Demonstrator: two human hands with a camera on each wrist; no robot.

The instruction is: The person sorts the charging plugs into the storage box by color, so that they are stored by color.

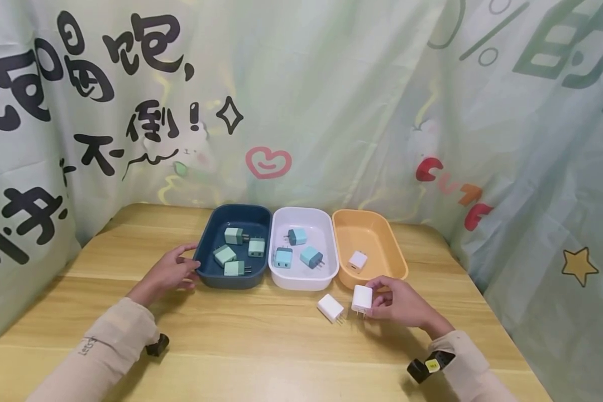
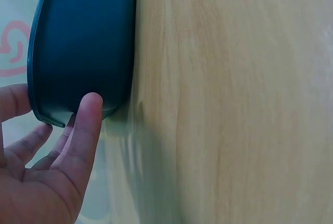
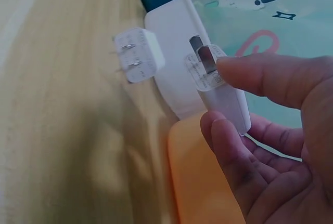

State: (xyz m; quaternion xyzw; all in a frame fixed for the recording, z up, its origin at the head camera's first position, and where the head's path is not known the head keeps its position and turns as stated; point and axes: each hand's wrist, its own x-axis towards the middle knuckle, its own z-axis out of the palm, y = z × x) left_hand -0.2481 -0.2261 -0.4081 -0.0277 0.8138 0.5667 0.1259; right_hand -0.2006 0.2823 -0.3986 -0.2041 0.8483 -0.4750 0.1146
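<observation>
My right hand (image 1: pixel 399 301) pinches a white USB charger (image 1: pixel 362 298) between thumb and fingers, just in front of the orange tray (image 1: pixel 394 251). In the right wrist view this charger (image 3: pixel 226 104) shows its two metal prongs near the thumb. Another white charger (image 1: pixel 330 308) lies on the table to its left, and a third white one (image 1: pixel 358 261) is inside the orange tray. My left hand (image 1: pixel 173 269) rests against the left side of the dark blue tray (image 1: pixel 231 282). Its fingers (image 2: pixel 89 115) are loosely extended at the tray's end, with the thumb by the outer wall.
Several pale green chargers (image 1: pixel 225 255) lie in the dark blue tray. Three light blue chargers (image 1: pixel 311 257) lie in the white tray (image 1: pixel 301 283), between the other two. The trays stand side by side on a wooden table (image 1: pixel 241 346), before a printed curtain (image 1: pixel 331 111).
</observation>
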